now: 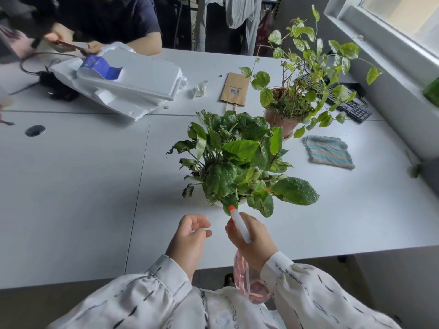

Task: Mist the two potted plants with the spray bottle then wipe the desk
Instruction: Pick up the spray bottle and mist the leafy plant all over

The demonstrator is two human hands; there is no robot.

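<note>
Near the white desk's [83, 186] edge, the right hand [254, 243] grips the pink translucent spray bottle [240, 225], its orange nozzle close to the bushy green potted plant [237, 160]. The left hand [190, 236] beside it is loosely curled, empty. Farther right: striped blue cloth [327, 151], then trailing plant in terracotta pot [282, 115].

We record a spray bottle [240, 224] with a translucent pink body, white head and orange nozzle tip, gripped in the right hand [254, 243] at the near edge of the white desk [71, 186], its tip just short of the leafy pothos [237, 162]. Behind, to the right, stands a straggly plant in a terracotta pot [279, 118]. A blue-striped cloth [329, 151] lies flat beside both
</note>
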